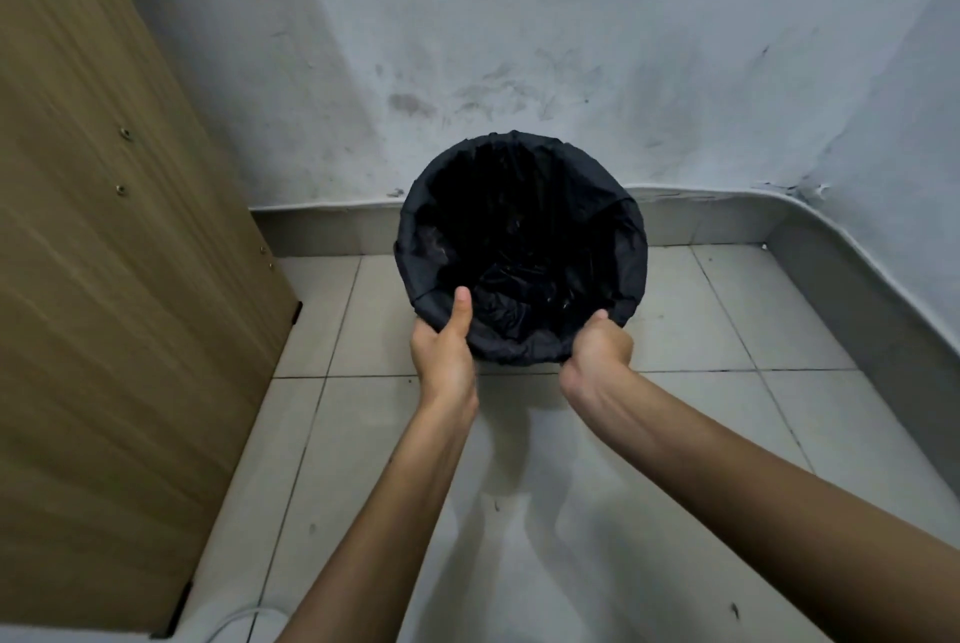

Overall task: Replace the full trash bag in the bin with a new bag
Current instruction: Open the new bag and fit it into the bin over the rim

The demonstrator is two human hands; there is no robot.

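Left hand (448, 337) and right hand (598, 342) gripping the near rim of the black plastic trash bag (524, 247), thumbs hooked over the fold.

Fitted over the round bin (631, 273) on the pale tiled floor (675, 460), against the scuffed white wall (519, 45), beside the wooden cabinet panel (104, 227). Judged to be seating the bag edge, near the end of the job if this is the new liner; cannot tell. Next calls for tugging the fold evenly down round the rim. Inside: only crumpled black plastic visible, no clear rubbish.
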